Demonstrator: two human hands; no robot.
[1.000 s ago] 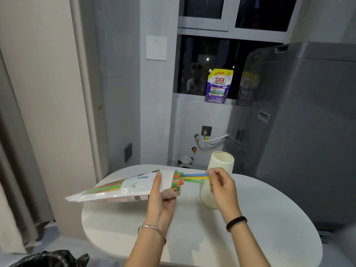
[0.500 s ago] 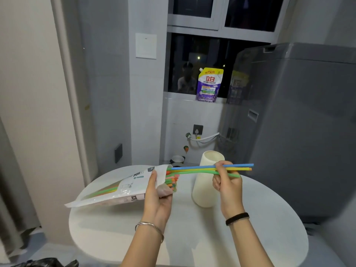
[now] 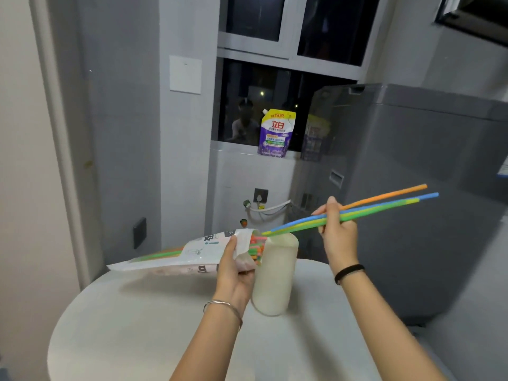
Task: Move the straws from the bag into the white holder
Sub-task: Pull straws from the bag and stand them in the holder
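My left hand (image 3: 235, 266) grips the open end of the white plastic straw bag (image 3: 189, 253), held nearly level above the table, with several coloured straw ends showing at its mouth. My right hand (image 3: 336, 229) pinches a few long straws (image 3: 384, 206), orange, blue and green, slanting up to the right. Their lower tips sit just at the bag's mouth, above the white holder (image 3: 275, 279). The tall cylindrical holder stands upright on the round white table (image 3: 154, 331), right beside my left hand.
A grey washing machine (image 3: 423, 193) stands close on the right behind the table. A purple detergent pouch (image 3: 276, 133) sits on the window sill. A wall and a door frame run along the left, with a hose and socket low on the back wall.
My right hand has drawn the straws farther out of the bag, up and to the right, until only their tips are at its mouth. The bag stays in my left hand.
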